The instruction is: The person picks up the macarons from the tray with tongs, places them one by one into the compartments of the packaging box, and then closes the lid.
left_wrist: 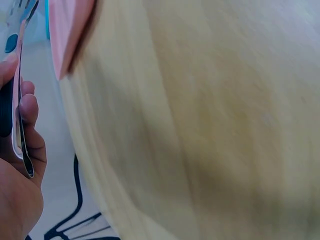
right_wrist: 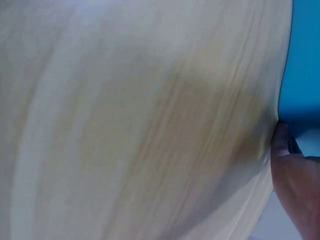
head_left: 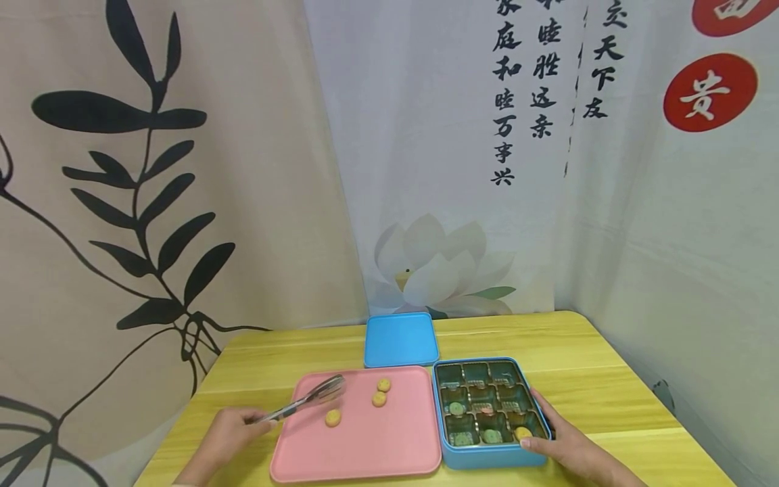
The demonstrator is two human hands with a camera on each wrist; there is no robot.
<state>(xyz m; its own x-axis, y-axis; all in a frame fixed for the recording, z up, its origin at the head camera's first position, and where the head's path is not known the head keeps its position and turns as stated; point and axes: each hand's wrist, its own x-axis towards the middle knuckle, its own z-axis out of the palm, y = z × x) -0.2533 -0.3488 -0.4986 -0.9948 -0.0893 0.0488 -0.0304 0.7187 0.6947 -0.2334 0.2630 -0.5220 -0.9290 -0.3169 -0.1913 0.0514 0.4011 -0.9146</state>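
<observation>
My left hand (head_left: 234, 433) grips metal tongs (head_left: 298, 406) by the handle end, left of the pink tray (head_left: 389, 446). The tongs' head extends over the tray, above and behind a round yellow cookie (head_left: 333, 417). Two more yellow cookies (head_left: 379, 399) lie close together toward the tray's back. With the thumb at its front right corner and the fingers along its right side, my right hand (head_left: 566, 443) holds a blue box (head_left: 493, 459). Inside is a dark divided insert. Its front compartments hold a yellow cookie (head_left: 522, 433) and green pieces (head_left: 491, 436); a pink piece (head_left: 487, 409) sits mid-box.
Behind the tray lies a flat blue lid (head_left: 402, 340). Everything stands on a yellow wood-grain table (head_left: 615, 392). A printed cloth (head_left: 274, 169) hangs behind the table's back edge, and more cloth hangs along the right side.
</observation>
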